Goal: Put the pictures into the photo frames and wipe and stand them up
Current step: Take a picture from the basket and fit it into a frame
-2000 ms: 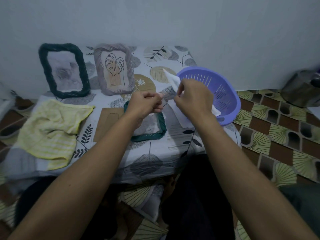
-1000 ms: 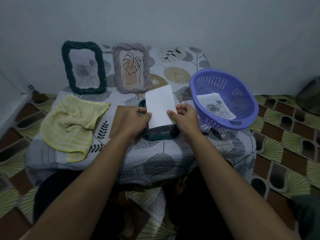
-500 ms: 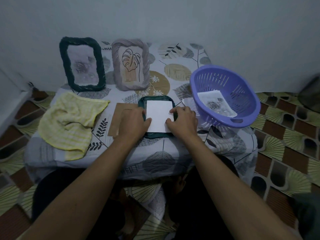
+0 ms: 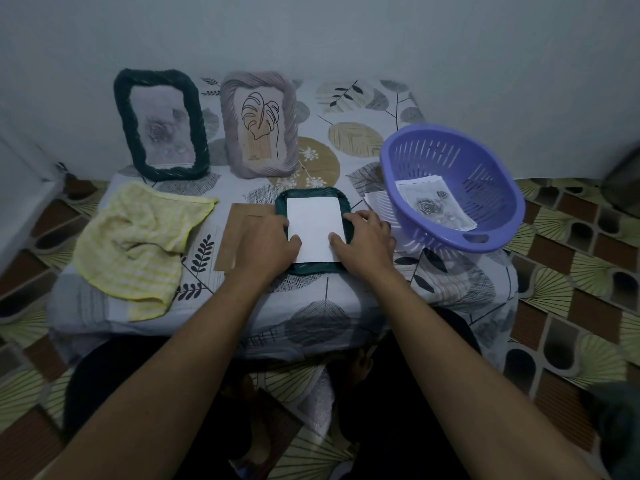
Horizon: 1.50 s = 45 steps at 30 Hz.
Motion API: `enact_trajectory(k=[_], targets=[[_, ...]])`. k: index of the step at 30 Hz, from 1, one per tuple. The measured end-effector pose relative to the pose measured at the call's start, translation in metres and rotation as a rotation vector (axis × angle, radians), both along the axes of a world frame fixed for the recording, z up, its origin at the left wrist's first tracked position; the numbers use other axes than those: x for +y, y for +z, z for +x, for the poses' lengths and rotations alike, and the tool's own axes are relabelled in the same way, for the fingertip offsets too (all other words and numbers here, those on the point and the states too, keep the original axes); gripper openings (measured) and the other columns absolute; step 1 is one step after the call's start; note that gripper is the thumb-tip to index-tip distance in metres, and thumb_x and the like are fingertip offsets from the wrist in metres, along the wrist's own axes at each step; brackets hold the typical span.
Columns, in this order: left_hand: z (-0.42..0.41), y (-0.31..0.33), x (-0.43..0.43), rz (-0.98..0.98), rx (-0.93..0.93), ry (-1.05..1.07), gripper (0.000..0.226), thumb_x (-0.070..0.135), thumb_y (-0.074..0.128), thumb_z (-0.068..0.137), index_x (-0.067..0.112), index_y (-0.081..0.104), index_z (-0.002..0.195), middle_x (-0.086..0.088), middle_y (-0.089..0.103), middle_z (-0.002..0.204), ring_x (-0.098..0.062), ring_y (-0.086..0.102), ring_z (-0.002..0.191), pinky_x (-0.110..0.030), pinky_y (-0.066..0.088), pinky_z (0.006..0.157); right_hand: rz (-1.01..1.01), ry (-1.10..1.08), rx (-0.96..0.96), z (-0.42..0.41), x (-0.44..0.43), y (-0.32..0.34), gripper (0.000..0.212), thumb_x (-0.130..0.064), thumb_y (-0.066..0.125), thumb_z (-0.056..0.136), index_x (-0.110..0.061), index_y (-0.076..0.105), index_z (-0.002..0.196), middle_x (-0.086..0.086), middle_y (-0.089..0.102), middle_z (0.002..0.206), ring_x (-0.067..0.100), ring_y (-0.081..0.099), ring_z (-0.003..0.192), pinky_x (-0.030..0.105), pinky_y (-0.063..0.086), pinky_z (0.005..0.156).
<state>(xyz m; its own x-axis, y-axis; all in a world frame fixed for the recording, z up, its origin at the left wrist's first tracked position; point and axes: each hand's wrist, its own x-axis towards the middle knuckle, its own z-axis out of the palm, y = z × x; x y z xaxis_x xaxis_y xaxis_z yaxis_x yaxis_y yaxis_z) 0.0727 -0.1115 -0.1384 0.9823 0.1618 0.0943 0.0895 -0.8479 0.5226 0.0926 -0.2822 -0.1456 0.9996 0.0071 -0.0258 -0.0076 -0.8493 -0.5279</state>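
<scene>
a plain pale wall (image 4: 346, 36) stands behind a low surface (image 4: 346, 299) draped in a leaf-print cover, with patterned tiles (image 4: 571, 271) on the floor around it. on the right of the surface we see a purple slotted basket (image 4: 478, 174) tipped toward us, a rose print (image 4: 434, 206) lying inside it. on the left lies a crumpled yellow cloth (image 4: 138, 240). at the back two frames stand upright side by side: a dark green one (image 4: 161, 124) on the left and a greyish one (image 4: 259, 128) with a leaf drawing just right of it. in the middle, between our hands, a third dark green frame (image 4: 311, 194) lies flat with a white sheet (image 4: 313, 230) set in its opening. a brown backing board (image 4: 235, 233) lies just left of it, partly under our left hand (image 4: 265, 244). that hand lies flat on the frame's left rim, its thumb on the sheet's near left corner. our right hand (image 4: 363, 240) mirrors it, fingers spread on the right rim and thumb on the near right corner. neither hand grips anything; both press down.
</scene>
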Motion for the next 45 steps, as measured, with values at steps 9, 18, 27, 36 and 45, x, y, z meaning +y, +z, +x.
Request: enact_trajectory(k=[9, 18, 27, 36, 45], targets=[[0.001, -0.001, 0.001, -0.020, -0.003, 0.004, 0.029, 0.023, 0.061, 0.088, 0.000, 0.069, 0.104, -0.015, 0.070, 0.080, -0.030, 0.063, 0.079, -0.043, 0.054, 0.071, -0.001, 0.006, 0.018, 0.002, 0.000, 0.001, 0.054, -0.045, 0.056, 0.094, -0.023, 0.049, 0.142, 0.001, 0.039, 0.149, 0.029, 0.030, 0.137, 0.047, 0.028, 0.110], [0.001, 0.003, 0.004, -0.036, -0.062, 0.008, 0.025, 0.024, 0.058, 0.089, 0.004, 0.069, 0.096, -0.013, 0.067, 0.079, -0.027, 0.059, 0.075, -0.038, 0.050, 0.065, 0.022, -0.018, 0.004, -0.001, 0.003, 0.005, 0.052, -0.044, 0.056, 0.093, -0.021, 0.050, 0.140, 0.004, 0.040, 0.147, 0.030, 0.032, 0.136, 0.047, 0.028, 0.110], [-0.009, 0.013, 0.050, -0.038, -0.034, 0.195, 0.036, 0.024, 0.055, 0.089, 0.011, 0.067, 0.119, -0.017, 0.069, 0.111, -0.035, 0.062, 0.102, -0.037, 0.048, 0.087, 0.014, 0.232, -0.220, -0.017, 0.044, 0.018, 0.029, -0.035, 0.051, 0.097, -0.032, 0.065, 0.123, -0.007, 0.051, 0.138, 0.022, 0.032, 0.129, 0.040, 0.024, 0.100], [-0.024, 0.007, 0.076, -0.020, 0.157, 0.231, 0.038, 0.032, 0.065, 0.087, -0.001, 0.065, 0.106, -0.019, 0.065, 0.105, -0.036, 0.060, 0.099, -0.037, 0.047, 0.079, -0.297, 0.508, -0.183, -0.033, 0.079, 0.010, 0.036, -0.040, 0.044, 0.098, -0.031, 0.066, 0.124, -0.001, 0.031, 0.158, 0.031, 0.017, 0.139, 0.045, 0.018, 0.097], [-0.024, 0.009, 0.070, -0.202, 0.141, 0.281, 0.026, 0.018, 0.048, 0.090, 0.000, 0.066, 0.097, -0.021, 0.067, 0.105, -0.038, 0.059, 0.105, -0.040, 0.047, 0.087, -0.305, 0.496, -0.073, -0.035, 0.083, 0.017, 0.036, -0.045, 0.039, 0.100, -0.040, 0.065, 0.124, 0.000, 0.021, 0.161, 0.034, 0.012, 0.140, 0.050, 0.018, 0.103]])
